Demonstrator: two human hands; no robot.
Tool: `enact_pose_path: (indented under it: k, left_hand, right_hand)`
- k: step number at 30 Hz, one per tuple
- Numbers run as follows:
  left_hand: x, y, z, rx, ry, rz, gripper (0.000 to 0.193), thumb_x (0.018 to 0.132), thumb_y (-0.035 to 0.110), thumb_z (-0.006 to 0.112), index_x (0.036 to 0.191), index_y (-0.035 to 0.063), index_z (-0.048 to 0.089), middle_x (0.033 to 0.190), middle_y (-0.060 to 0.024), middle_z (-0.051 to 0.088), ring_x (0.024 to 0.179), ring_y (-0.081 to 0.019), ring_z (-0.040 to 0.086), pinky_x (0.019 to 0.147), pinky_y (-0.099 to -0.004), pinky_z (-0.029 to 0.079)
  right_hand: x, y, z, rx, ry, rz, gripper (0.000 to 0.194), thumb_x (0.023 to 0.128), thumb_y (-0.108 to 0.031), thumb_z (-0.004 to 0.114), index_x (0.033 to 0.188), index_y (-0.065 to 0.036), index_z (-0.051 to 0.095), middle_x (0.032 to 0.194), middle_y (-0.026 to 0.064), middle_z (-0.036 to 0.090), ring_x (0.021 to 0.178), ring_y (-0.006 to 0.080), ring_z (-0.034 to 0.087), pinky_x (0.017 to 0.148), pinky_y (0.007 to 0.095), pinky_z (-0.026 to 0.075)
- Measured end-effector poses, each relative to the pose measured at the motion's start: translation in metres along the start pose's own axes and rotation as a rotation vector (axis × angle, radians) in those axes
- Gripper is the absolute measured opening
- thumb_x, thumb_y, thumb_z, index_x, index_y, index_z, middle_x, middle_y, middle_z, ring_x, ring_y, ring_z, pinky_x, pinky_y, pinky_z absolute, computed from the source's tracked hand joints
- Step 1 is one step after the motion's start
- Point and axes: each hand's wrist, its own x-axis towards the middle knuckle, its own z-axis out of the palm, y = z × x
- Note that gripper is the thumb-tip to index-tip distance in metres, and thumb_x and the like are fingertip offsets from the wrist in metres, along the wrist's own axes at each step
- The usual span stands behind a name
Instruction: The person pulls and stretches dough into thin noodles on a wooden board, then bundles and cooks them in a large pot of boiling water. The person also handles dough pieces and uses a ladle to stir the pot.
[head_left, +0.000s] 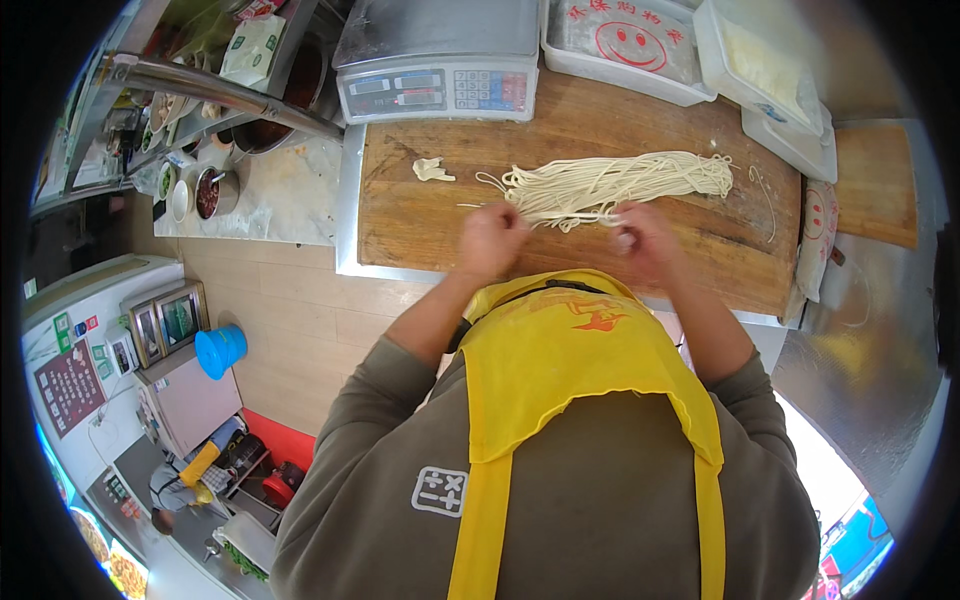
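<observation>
A long bundle of pale noodles (622, 178) lies across the wooden board (420, 232) in front of me. At the bundle's near left edge, the curled fingers of my left hand (491, 241) pinch some noodle strands. My right hand (646, 241), slightly blurred, grips the strands along the near edge further right. Between the two hands those strands run roughly level, close against the bundle. A small lump of dough (433, 169) rests left of the bundle, and a loose noodle strand (766, 206) curves beyond its right end.
A digital scale (437, 90) stands at the board's back edge. White plastic tubs (637, 82) line the back right. Left are a marble counter (289, 195) and a metal pot of dark red food (216, 193). A blue bucket (220, 351) and another person (176, 480) appear lower left.
</observation>
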Motion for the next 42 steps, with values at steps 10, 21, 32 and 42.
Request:
enact_pose_path:
  k: [10, 21, 32, 42]
  left_hand:
    - [-0.017, -0.068, -0.032, -0.427, -0.095, -0.213, 0.011, 0.089, 0.011, 0.068, 0.093, 0.0016, 0.067, 0.080, -0.0012, 0.065, 0.070, -0.0090, 0.057, 0.063, -0.0265, 0.049]
    - [-0.025, -0.024, -0.044, -0.814, -0.232, -0.090, 0.003, 0.095, 0.003, 0.060, 0.092, 0.0023, 0.059, 0.093, -0.0058, 0.066, 0.086, -0.0183, 0.070, 0.082, -0.0296, 0.054]
    - [-0.008, -0.013, -0.028, -1.191, -0.069, -0.341, 0.007, 0.096, 0.012, 0.060, 0.100, 0.0054, 0.058, 0.097, -0.0098, 0.069, 0.085, -0.0222, 0.071, 0.081, -0.0340, 0.056]
    - [-0.021, -0.004, 0.014, -0.885, -0.170, -0.342, 0.015, 0.095, 0.012, 0.067, 0.102, -0.0018, 0.068, 0.089, -0.0048, 0.070, 0.077, -0.0109, 0.065, 0.071, -0.0237, 0.053]
  right_hand:
    - [-0.003, -0.028, -0.072, -1.089, 0.162, -0.305, 0.018, 0.087, -0.019, 0.073, 0.095, -0.003, 0.069, 0.082, 0.0018, 0.066, 0.075, 0.0117, 0.060, 0.069, 0.0292, 0.050]
    - [0.029, -0.002, 0.116, -1.373, -0.536, -0.725, 0.022, 0.089, -0.014, 0.070, 0.106, -0.001, 0.068, 0.099, 0.0125, 0.062, 0.087, 0.0274, 0.063, 0.075, 0.0358, 0.051]
    - [0.019, 0.004, 0.107, -0.879, -0.279, -0.106, 0.018, 0.092, -0.016, 0.072, 0.100, 0.000, 0.069, 0.083, 0.0009, 0.063, 0.075, 0.0107, 0.057, 0.068, 0.0278, 0.048]
    - [0.022, 0.009, 0.095, -0.640, -0.247, -0.019, 0.017, 0.096, -0.014, 0.066, 0.106, 0.000, 0.067, 0.082, 0.0013, 0.065, 0.071, 0.0084, 0.059, 0.066, 0.0233, 0.051]
